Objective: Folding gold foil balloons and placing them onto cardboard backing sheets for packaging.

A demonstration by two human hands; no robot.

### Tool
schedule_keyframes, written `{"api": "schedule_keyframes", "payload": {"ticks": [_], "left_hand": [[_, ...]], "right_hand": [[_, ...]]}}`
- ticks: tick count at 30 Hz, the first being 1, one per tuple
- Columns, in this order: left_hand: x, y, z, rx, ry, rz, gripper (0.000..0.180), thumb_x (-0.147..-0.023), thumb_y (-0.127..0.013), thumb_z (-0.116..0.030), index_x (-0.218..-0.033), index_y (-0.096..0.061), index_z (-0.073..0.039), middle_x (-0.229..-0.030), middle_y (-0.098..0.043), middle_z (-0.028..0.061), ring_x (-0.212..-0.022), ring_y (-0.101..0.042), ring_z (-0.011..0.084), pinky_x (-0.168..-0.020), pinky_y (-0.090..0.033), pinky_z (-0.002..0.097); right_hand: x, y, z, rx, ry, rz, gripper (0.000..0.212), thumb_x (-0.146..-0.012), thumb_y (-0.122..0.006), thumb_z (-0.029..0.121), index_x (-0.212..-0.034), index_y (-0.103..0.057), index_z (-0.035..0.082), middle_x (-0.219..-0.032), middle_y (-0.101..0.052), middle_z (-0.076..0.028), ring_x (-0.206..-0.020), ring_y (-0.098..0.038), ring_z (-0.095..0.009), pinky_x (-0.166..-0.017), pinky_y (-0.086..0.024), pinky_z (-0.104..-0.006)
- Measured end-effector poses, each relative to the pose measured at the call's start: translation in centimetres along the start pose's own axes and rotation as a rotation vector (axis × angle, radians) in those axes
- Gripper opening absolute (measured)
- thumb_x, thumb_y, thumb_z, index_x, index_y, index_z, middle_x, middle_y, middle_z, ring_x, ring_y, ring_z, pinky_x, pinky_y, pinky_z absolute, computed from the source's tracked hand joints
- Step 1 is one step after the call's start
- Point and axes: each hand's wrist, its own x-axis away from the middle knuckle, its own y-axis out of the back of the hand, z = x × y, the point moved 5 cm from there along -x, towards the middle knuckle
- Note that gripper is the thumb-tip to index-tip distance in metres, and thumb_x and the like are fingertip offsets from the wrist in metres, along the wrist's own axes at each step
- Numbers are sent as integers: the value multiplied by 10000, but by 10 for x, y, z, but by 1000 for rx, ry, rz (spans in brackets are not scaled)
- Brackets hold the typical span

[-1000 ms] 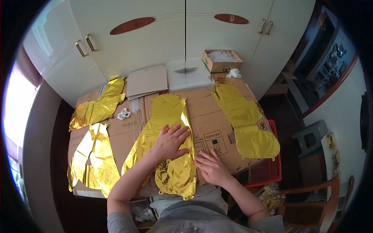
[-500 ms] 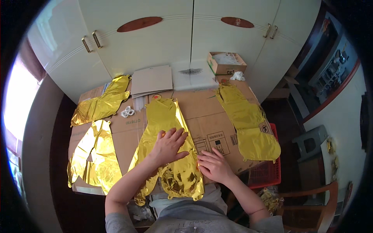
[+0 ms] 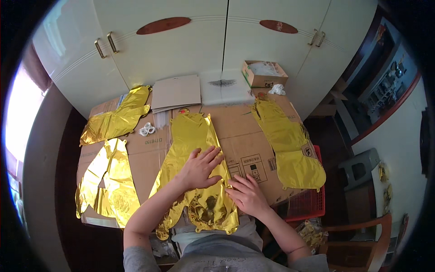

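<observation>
A flat gold foil balloon lies in front of me, with its folded right edge running from far to near. My left hand rests palm down on its middle, fingers stretched out. On the balloon's right edge lies my right hand, its fingers loosely extended and touching the foil and the cardboard. The near end of the balloon is crumpled and hangs toward my lap. Further flat gold foil balloons lie around: one at the right, one at the far left and one at the near left.
Brown cardboard covers the table. At the back are a stack of cardboard sheets, white tape rolls and a small box holding clear plastic. A red basket, a grey stool and a wooden chair stand at right.
My left hand has slid slightly to the right over the foil. My right hand has shifted slightly left, its fingers further onto the balloon's edge.
</observation>
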Motion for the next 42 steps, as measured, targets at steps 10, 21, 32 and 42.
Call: {"api": "schedule_keyframes", "payload": {"ticks": [10, 21, 32, 42], "left_hand": [[-6, 2, 1, -5, -10, 33, 709, -836, -606, -496, -1443, -455, -161, -1501, -427, 100, -1371, -394, 321, -1056, -318, 527], [-23, 2, 5, -26, 76, 97, 754, -899, -528, -562, -1498, -361, -136, -1542, -372, 80, -1423, -323, 321, -1119, -249, 545], [-14, -1, 39, -34, 180, 37, 806, -884, -502, -578, -1504, -316, -97, -1557, -346, 63, -1457, -279, 266, -1171, -199, 523], [-12, -12, 43, -83, 147, 0, 678, -927, -447, -469, -1488, -356, -100, -1557, -350, 54, -1450, -294, 270, -1167, -198, 531]], "right_hand": [[0, -1, -1, 24, 18, -13, 232, -871, -655, 188, -1083, -734, 139, -1184, -677, -27, -1259, -533, -249, -1108, -329, -488], [0, -3, -4, -44, -18, 10, 221, -902, -635, 209, -1086, -716, 117, -1191, -669, -43, -1264, -528, -253, -1106, -313, -536], [-27, 8, 2, -71, -37, -43, 294, -892, -628, 162, -1160, -664, 47, -1245, -635, -108, -1254, -533, -292, -1103, -334, -507], [-70, -38, -14, 127, 16, -19, 432, -957, -497, 195, -1298, -519, -70, -1365, -522, -212, -1317, -464, -314, -1145, -299, -476]]}}
